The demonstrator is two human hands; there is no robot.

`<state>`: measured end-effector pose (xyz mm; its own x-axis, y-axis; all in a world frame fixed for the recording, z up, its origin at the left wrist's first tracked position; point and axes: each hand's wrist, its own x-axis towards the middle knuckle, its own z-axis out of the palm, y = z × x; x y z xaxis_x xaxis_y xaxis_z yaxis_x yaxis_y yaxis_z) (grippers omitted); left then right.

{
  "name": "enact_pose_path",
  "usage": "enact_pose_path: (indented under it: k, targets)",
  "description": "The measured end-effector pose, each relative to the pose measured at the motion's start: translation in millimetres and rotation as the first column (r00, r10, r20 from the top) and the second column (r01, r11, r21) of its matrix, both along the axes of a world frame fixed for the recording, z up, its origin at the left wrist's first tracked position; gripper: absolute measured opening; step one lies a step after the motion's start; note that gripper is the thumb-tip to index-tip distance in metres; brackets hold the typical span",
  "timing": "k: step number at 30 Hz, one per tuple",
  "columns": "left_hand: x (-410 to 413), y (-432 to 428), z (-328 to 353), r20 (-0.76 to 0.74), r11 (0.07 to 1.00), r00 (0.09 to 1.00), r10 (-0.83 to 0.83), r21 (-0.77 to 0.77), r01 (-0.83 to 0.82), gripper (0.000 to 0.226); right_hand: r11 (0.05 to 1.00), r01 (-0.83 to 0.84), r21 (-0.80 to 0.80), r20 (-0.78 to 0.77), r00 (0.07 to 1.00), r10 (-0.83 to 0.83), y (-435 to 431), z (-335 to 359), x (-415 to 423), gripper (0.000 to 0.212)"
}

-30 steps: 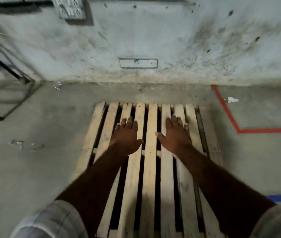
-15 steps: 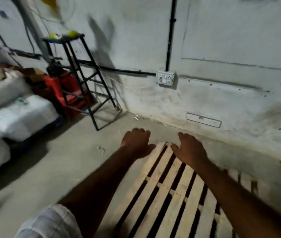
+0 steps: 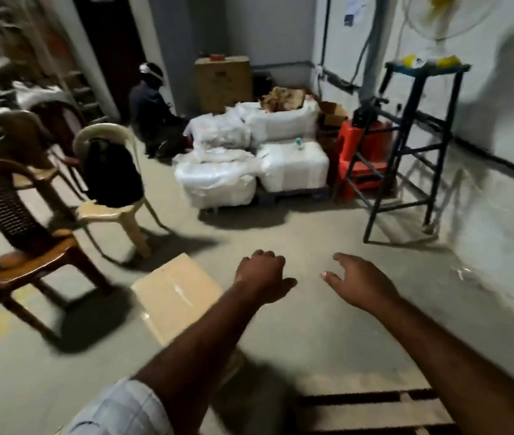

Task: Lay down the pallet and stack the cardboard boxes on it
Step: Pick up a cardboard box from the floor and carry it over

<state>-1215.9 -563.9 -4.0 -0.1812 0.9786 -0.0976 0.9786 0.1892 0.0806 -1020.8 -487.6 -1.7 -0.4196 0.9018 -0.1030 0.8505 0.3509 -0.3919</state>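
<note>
The wooden slatted pallet (image 3: 371, 412) lies flat on the concrete floor at the bottom right, mostly cut off by the frame. A taped cardboard box (image 3: 175, 296) sits on the floor left of centre, partly behind my left forearm. My left hand (image 3: 260, 277) hovers in the air just right of the box with its fingers curled in and nothing in it. My right hand (image 3: 361, 284) is held out further right, fingers apart and empty. Neither hand touches the box or the pallet.
Brown plastic chairs (image 3: 20, 233) and a cream chair (image 3: 114, 196) holding a black bag stand at left. White wrapped sacks (image 3: 249, 167) and a red crate (image 3: 364, 158) sit ahead. A black metal stand (image 3: 412, 146) is at right by the wall. A person (image 3: 155, 114) crouches at the back.
My view has swung left, away from the wall and pallet toward the room. Both hands have lifted off the pallet slats and now hang in the air near the box.
</note>
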Motion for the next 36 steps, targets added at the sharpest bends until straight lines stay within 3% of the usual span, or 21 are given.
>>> enact_pose_path:
  k: [6,13,21,25,30,36]
  targets:
    - [-130.6,-71.5,-40.0,0.046,0.897,0.898,0.438,-0.08,-0.434,0.058,0.946,-0.319,-0.062,-0.002,0.948,0.32,-0.5,-14.3,-139.1,0.065]
    - [-220.9,-112.3,-116.8,0.221,0.638,0.6,0.769,-0.228,-0.735,0.059,0.865,-0.431,-0.256,0.026,0.891,0.452,6.1,-61.5,-268.9,0.07]
    - [-267.0,-103.2,-170.6,0.316,0.511,0.411,0.855,-0.384,-0.769,0.064,0.821,-0.384,-0.422,0.127,0.872,0.473,38.8,-114.0,-350.2,0.071]
    - [-286.7,-93.6,-195.2,0.363,0.409,0.255,0.896,-0.455,-0.791,0.065,0.808,-0.348,-0.476,0.151,0.872,0.465,55.6,-134.1,-389.3,0.072]
    - [-296.4,-75.9,-227.1,0.435,0.242,-0.014,0.9,-0.528,-0.814,0.07,0.776,-0.286,-0.561,0.194,0.867,0.46,67.3,-166.7,-433.6,0.063]
    - [-306.6,-59.2,-275.0,0.432,-0.047,-0.361,0.827,-0.586,-0.809,0.078,0.663,-0.198,-0.722,0.142,0.895,0.423,92.6,-247.9,-473.2,0.051]
